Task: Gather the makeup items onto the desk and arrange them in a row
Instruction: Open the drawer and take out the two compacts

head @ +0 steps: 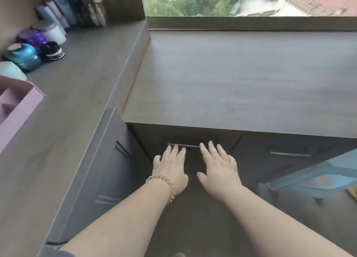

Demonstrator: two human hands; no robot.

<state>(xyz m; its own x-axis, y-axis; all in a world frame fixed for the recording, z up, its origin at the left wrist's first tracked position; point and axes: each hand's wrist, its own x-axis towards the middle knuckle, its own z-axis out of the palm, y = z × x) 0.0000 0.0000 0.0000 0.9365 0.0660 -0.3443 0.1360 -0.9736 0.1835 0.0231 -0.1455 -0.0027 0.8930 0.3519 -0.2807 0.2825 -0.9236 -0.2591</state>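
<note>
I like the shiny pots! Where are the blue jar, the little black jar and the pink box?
blue jar [25, 57], head view, ribbed side.
little black jar [54, 51], head view, front side.
pink box [21, 112], head view, outer wall.

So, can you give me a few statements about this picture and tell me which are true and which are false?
1. The left hand and right hand reach toward the drawer handle, fingers straight. True.
2. The left hand holds a teal jar. False: the teal jar sits untouched on the side counter.
3. A coiled band circles the left wrist. True.
4. The right hand grips a bottle. False: it holds nothing; the bottles stand at the back of the side counter.
</note>
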